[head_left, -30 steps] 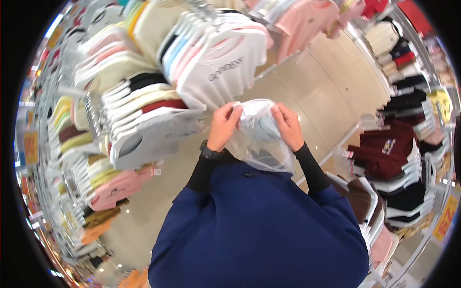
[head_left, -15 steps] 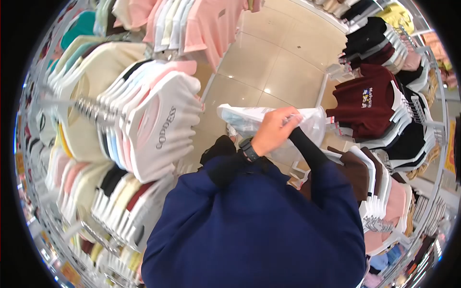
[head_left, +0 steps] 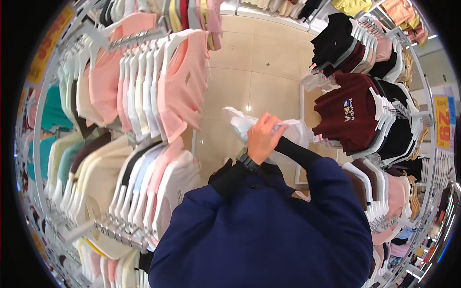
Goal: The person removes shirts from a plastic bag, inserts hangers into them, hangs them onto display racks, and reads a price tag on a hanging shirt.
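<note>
At the near edge, the wearer's navy sweatshirt point(head_left: 261, 225) fills the middle of the view, its sleeves ending in black cuffs. A dark digital watch point(head_left: 247, 161) is strapped on the left wrist. The left hand point(head_left: 263, 139) lies just past it, fingers bent and gripping the gathered plastic of a translucent white plastic bag point(head_left: 240, 124). The right sleeve runs in beneath, and the right hand is hidden behind the left, so I cannot tell its hold. The bag is held up in front of the chest, above the tiled floor point(head_left: 230, 91), spreading out on both sides of the left hand. To the near left, a chrome display arm point(head_left: 120, 233) carries tops on white hangers, the end one a white lettered T-shirt point(head_left: 180, 189). Brown and pink garments point(head_left: 394, 194) hang to the near right. Farther along on the right, a maroon printed top point(head_left: 348, 110) hangs near the bag, and opposite it on the left is a pink T-shirt point(head_left: 185, 86). Black tops point(head_left: 331, 45) hang beyond the maroon one, and a yellow garment point(head_left: 350, 6) is at the far right.
</note>
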### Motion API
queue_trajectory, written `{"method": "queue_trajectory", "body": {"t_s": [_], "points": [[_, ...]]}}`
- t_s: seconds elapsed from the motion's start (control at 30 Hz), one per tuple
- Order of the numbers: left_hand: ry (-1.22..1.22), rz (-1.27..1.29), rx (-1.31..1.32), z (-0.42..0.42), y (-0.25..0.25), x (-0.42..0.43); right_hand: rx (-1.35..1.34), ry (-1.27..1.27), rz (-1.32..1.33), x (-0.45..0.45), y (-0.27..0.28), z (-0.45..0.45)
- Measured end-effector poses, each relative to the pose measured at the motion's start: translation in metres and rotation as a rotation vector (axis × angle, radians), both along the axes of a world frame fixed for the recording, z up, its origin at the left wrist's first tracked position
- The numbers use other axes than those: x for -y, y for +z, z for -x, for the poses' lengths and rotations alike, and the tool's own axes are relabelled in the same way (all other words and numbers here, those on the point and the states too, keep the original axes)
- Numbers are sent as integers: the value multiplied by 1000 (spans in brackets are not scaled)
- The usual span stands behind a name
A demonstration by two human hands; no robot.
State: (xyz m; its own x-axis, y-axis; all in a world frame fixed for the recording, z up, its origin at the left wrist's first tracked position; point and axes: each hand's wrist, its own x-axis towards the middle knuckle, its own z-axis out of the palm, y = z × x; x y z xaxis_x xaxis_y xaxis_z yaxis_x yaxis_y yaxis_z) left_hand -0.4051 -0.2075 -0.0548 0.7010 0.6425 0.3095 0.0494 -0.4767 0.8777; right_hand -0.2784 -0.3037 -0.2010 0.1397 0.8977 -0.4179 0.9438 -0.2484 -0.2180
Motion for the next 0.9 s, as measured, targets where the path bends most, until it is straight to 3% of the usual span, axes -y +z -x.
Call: {"method": "queue_trajectory", "body": {"t_s": [0.07, 0.2, 0.37, 0.47, 0.5, 0.6, 0.67, 0.73, 0.87, 0.9], "points": [[102, -135, -25, -35, -27, -23, -36, -2, -96, -21, 14, -19], [75, -55, -54, -92, -77, -82, -276, -62, -559, -36, 65, -82], [144, 52, -77, -165, -94, -133, -491, -318, -386, -45, 97, -171], [140, 101, -120, -210, -121, -164, -685, -455, -663, -64, 124, -216], [132, 113, -128, -225, -135, -173, -691, -431, -643, -68, 140, -236], [118, 192, -216, -260, -146, -194, -1009, -613, -771, -72, 146, -292], [98, 282, -297, -284, -154, -209, -1384, -737, -949, -77, 142, -333], [135, 188, -262, -309, -165, -222, -1674, -792, -1119, -86, 154, -379], [167, -84, -213, -357, -200, -249, -1401, -583, -1720, -125, 222, -496], [165, -53, -250, -368, -209, -256, -1357, -509, -1798, -137, 244, -515]]}}
